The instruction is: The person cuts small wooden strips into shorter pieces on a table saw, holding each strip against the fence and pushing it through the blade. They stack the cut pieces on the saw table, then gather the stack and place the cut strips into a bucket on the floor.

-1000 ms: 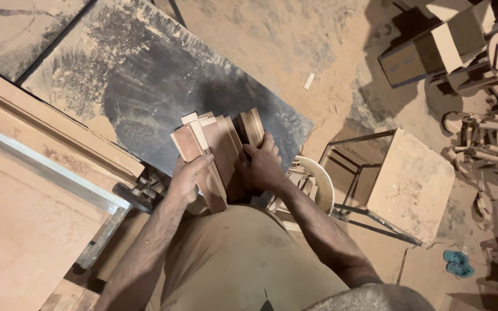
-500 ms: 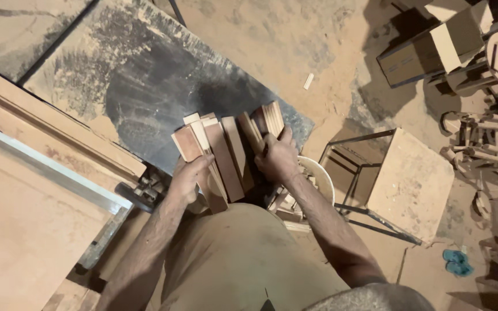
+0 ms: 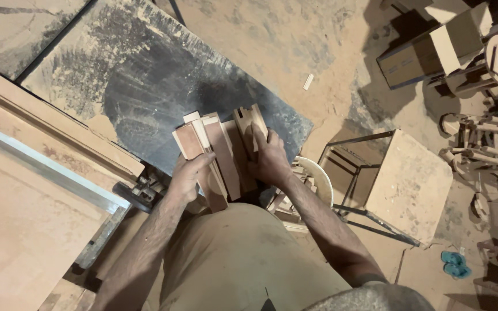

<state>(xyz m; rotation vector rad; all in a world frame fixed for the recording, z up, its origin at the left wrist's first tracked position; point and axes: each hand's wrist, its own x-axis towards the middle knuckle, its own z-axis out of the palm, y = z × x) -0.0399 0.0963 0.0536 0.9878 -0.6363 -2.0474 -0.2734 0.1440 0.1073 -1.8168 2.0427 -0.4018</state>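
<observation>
A bundle of short wooden blocks (image 3: 221,151) is held between both hands, over the near edge of a dark, sawdust-streaked metal table (image 3: 145,80). My left hand (image 3: 188,175) grips the left side of the bundle, fingers wrapped over a reddish block. My right hand (image 3: 267,158) clasps the right side, thumb pressed on a notched piece that sticks up. The blocks stand roughly side by side, tilted away from me. My torso in a tan shirt fills the bottom of the view.
A long wooden panel with a metal rail (image 3: 41,167) runs along the left. A metal-framed stool with a dusty square top (image 3: 407,187) stands to the right. A white bucket (image 3: 316,178) of offcuts sits beside me. Wooden furniture parts (image 3: 479,138) crowd the sawdust floor at right.
The right-hand pieces of the bundle have shifted up and outward as my right hand moved up along them. The left hand holds its place.
</observation>
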